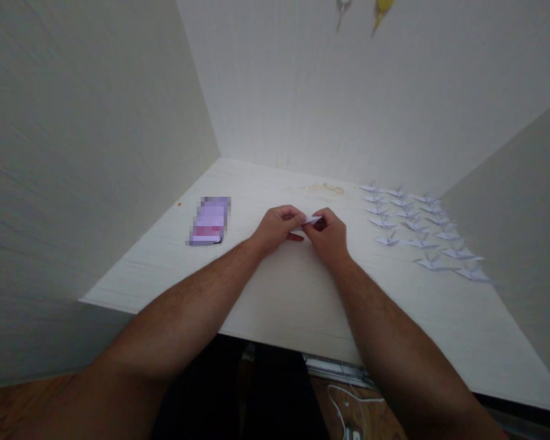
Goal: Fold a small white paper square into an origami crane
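Note:
Both of my hands meet at the middle of a white desk (pixel 275 305). My left hand (pixel 277 227) and my right hand (pixel 329 235) pinch a small folded piece of pale lilac paper (pixel 312 219) between their fingertips, just above the desk surface. The fingers of both hands are curled closed on the paper. To the right of my right hand lie several finished lilac paper cranes (pixel 421 229) set out in rows.
A lilac, blurred-out flat pack (pixel 209 221) lies on the desk left of my hands. White walls close in the desk on the left, back and right. Two paper birds (pixel 382 9) hang at the top. White cables (pixel 348 409) lie on the floor below the desk's front edge.

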Demonstrator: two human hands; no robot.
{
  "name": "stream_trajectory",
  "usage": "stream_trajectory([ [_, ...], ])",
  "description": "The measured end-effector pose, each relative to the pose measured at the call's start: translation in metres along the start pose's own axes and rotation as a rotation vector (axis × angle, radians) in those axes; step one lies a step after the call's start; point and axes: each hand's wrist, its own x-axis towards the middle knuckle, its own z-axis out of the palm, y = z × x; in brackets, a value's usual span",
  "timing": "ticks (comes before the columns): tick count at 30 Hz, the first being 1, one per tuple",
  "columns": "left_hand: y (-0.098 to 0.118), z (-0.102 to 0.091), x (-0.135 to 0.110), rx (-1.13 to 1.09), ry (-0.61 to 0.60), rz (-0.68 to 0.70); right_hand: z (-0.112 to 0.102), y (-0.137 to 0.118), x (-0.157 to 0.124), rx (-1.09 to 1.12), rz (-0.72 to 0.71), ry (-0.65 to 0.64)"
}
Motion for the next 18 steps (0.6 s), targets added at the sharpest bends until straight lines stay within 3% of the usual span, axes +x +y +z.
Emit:
stream_trajectory([
  [18,-0.0055,-0.0032,0.0056,-0.033,0.058,0.011,0.0007,0.0021,0.0034,0.163,0.099,-0.017],
])
